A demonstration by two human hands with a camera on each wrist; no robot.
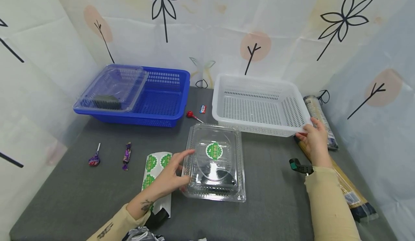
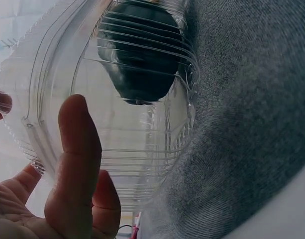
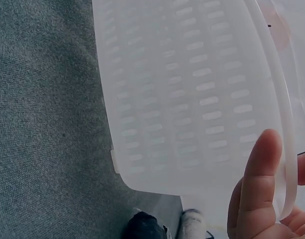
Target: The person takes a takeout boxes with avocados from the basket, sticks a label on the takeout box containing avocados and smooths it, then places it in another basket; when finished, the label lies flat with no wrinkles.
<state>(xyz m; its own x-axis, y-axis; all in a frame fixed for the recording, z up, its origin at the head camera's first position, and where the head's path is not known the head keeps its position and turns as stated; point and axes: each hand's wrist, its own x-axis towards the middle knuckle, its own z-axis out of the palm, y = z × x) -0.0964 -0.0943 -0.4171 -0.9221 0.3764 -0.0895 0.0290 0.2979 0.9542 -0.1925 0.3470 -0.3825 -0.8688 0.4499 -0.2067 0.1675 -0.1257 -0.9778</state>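
A clear plastic clamshell box (image 1: 223, 176) with a round green label (image 1: 214, 151) stands on the grey table. A dark rounded thing (image 2: 140, 52) shows through its ribbed wall. My left hand (image 1: 173, 174) is at the box's left side, index fingertip right at the lid edge, fingers spread rather than curled. Under that forearm lies a white sheet of green round stickers (image 1: 151, 163). My right hand (image 1: 314, 140) grips the front right corner of a white perforated basket (image 1: 256, 124), one digit along the outer wall and others over the rim.
At back left a blue basket (image 1: 152, 120) carries another clear box (image 1: 121, 79). Lollipops (image 1: 94, 160) (image 1: 190, 114), a purple-wrapped candy (image 1: 127, 156) and a small red-blue candy (image 1: 202, 109) lie about. Long packets (image 1: 351, 194) (image 1: 319, 115) lie along the right edge. Patterned cloth hangs behind.
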